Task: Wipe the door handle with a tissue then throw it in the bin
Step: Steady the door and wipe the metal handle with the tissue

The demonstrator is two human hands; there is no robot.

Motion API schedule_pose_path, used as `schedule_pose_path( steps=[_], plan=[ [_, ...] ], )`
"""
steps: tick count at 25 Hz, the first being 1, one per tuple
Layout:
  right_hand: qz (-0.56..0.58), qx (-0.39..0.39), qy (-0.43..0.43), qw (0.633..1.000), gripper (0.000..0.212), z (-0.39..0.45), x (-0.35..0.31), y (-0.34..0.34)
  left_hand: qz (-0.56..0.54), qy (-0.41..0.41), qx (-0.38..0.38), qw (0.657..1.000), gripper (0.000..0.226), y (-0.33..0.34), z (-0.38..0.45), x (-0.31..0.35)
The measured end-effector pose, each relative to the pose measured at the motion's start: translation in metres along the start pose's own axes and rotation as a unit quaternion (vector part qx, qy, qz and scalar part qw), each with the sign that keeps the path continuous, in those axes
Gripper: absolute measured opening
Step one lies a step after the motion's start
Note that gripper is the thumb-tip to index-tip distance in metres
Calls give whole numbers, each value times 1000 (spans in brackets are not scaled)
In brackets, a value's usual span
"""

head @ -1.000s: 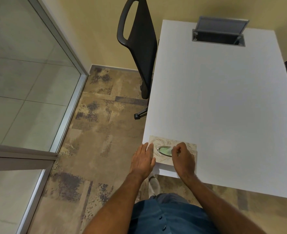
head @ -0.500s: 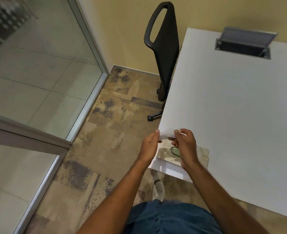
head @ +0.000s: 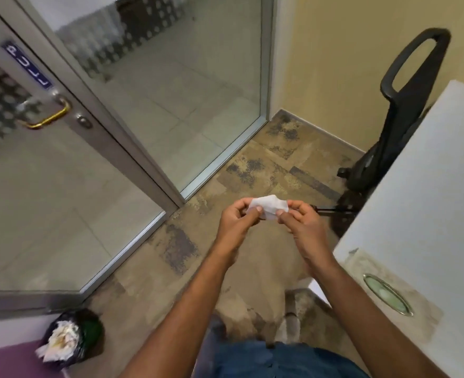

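Note:
A white tissue (head: 268, 207) is held between both hands in front of me, over the carpet. My left hand (head: 235, 222) pinches its left edge and my right hand (head: 302, 225) pinches its right edge. The brass door handle (head: 51, 115) sits on the glass door's metal frame at the upper left, under a blue PULL sign (head: 26, 65). A black-lined bin (head: 71, 338) full of crumpled paper stands on the floor at the lower left. The patterned tissue box (head: 386, 293) lies on the white table at the lower right.
A white table (head: 422, 186) fills the right side. A black office chair (head: 400, 113) stands against the yellow wall beside it. Glass panels (head: 176, 77) with metal frames run along the left. Patterned carpet (head: 176, 241) lies between door and table.
The tissue came out of the box and now hangs between both hands, away from the table. The view swung left, bringing the door handle and the bin into sight.

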State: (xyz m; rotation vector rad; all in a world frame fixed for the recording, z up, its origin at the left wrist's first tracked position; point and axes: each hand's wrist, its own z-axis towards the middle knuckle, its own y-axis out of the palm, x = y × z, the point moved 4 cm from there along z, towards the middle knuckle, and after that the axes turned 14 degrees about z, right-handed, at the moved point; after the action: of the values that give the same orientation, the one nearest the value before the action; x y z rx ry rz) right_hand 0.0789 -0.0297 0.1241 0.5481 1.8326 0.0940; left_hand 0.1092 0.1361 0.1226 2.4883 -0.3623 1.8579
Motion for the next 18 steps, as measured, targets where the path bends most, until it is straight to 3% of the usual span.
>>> schedule_pose_path(
  steps=[6, 11, 18],
  plan=[
    [-9, -111, 3, 994, 16, 9, 30, 157, -112, -7, 71, 991, 18, -150, -7, -2],
    [3, -151, -19, 988, 32, 28, 63, 298, -137, -20, 157, 978, 14, -286, 1, -10],
    [-123, -252, -96, 955, 17, 39, 92, 472, -123, 11, 245, 962, 26, -450, 1, -4]
  ],
)
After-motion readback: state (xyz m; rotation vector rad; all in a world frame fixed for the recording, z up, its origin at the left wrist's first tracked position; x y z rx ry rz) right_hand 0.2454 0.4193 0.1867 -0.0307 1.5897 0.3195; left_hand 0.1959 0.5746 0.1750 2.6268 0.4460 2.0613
